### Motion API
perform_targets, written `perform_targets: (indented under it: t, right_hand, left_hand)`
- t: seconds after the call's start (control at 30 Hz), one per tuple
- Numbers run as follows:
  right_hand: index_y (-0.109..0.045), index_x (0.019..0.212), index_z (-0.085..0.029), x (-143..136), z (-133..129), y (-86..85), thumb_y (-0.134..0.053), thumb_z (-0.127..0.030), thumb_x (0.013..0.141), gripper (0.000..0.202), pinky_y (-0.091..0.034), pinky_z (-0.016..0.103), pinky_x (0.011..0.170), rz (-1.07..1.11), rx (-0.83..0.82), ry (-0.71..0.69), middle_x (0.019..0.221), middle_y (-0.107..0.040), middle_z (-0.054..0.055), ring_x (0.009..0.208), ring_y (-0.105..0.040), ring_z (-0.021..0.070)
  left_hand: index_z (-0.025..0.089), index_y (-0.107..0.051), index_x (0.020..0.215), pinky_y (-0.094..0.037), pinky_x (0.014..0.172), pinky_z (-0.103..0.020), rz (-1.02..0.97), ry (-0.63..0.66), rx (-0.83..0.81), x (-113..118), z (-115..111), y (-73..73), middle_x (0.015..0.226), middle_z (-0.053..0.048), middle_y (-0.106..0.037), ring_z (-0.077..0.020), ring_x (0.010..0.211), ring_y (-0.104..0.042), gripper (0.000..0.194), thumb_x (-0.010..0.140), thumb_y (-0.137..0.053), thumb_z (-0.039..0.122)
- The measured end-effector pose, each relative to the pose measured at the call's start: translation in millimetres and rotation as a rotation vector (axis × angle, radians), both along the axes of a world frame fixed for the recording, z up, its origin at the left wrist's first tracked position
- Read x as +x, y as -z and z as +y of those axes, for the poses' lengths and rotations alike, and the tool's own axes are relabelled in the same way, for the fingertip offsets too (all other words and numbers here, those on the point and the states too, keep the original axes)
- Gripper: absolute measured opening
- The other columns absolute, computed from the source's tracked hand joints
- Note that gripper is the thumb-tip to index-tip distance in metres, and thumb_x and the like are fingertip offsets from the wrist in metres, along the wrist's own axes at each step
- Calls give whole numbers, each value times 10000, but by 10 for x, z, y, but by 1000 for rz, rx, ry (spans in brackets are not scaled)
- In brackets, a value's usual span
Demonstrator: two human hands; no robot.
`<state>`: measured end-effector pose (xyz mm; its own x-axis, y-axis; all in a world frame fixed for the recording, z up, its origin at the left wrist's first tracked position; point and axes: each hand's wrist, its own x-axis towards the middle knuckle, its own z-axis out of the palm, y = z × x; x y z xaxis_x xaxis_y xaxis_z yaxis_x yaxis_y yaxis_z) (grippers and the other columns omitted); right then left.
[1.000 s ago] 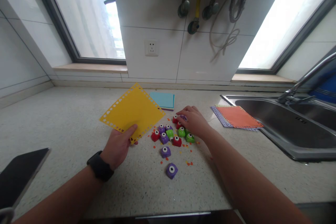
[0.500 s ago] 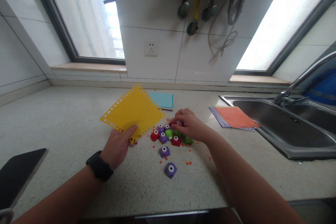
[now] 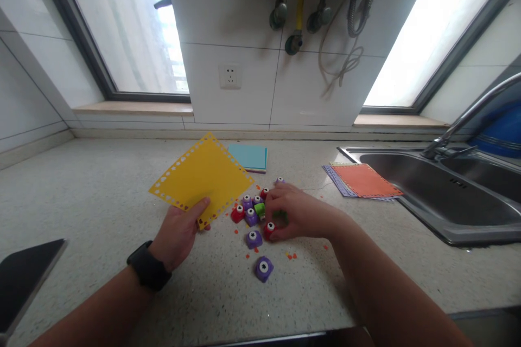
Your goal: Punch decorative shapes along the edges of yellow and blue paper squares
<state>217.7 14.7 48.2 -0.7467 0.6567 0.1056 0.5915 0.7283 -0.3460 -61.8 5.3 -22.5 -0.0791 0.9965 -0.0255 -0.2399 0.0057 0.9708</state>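
Observation:
My left hand [image 3: 183, 230] pinches a yellow sheet of paper [image 3: 203, 173] at its near corner, thumb on top. Small cut-out shapes run along the sheet's edges. Over the heap of small craft punches, my right hand [image 3: 299, 211] is curved, with a gap between thumb and fingers. Its thumb is at a red craft punch [image 3: 269, 230]; whether it touches is unclear. Beside it are a green punch [image 3: 260, 209] and a purple punch [image 3: 251, 217]. Nearer to me stand two purple punches [image 3: 254, 239], apart from the heap. The right hand hides part of the heap.
Light-blue sheets [image 3: 254, 157] lie behind the punches. An orange sheet [image 3: 366, 180] tops a stack beside the steel sink [image 3: 443, 227]. Paper bits [image 3: 291, 256] are scattered on the counter [image 3: 195, 293]. A dark flat object [image 3: 28, 276] is at the left.
My right hand has shifted toward me over the heap, from its back to the red punch at its front. A purple punch now shows behind the hand. The left hand still holds the yellow sheet.

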Motion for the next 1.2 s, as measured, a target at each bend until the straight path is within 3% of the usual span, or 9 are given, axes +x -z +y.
perform_targets:
  t: [0.13,0.3,0.53,0.8,1.0,1.2]
  right_hand:
    - [-693,902,-218,17,-46,-65,-762,-316,828,141,-486,300,723,293,-224,69,881,-697,12,783,-621,157]
    - [-512,940,-233,-16,-7,27,-735,-356,880,262,-534,287,633,868,-491,138,836,-691,-2,705,-661,140]
    - [-471,926,-246,-106,45,109,-811,-301,837,355,-583,292,647,1294,-590,148,938,-718,-1,735,-732,153]
    - [-506,933,-226,-205,-10,167,-809,-285,839,323,-585,309,770,1381,-666,105,943,-705,4,847,-746,158]
    - [-509,1020,-234,-297,-45,227,-882,-198,730,474,-575,271,778,1377,-693,100,890,-697,-17,846,-728,129]
    - [-545,975,-214,-362,-74,283,-911,-217,678,471,-569,270,762,1311,-708,150,822,-688,-25,781,-703,113]
  left_hand:
    - [271,-662,1128,-503,437,-213,-32,-1,-14,8,-2,-22,1139,-4,-709,-133,687,-644,275,860,-718,245]
    - [261,-659,1110,-506,413,-206,-61,-1,-19,23,-36,-50,1066,3,-705,-130,668,-644,281,843,-732,215]
    - [284,-667,1123,-525,426,-209,-49,23,-22,25,-81,-48,1077,-3,-736,-153,710,-681,347,800,-785,236]
    - [321,-647,1189,-588,549,-251,-79,34,-16,36,-54,-35,1139,-1,-749,-199,857,-718,449,778,-801,227]
    - [309,-622,1238,-603,610,-272,-17,-33,25,34,-34,-9,1189,-12,-737,-230,966,-716,495,775,-785,243]
    - [307,-629,1205,-618,664,-294,38,-53,14,20,-36,7,1183,-29,-745,-246,992,-718,443,785,-766,277]
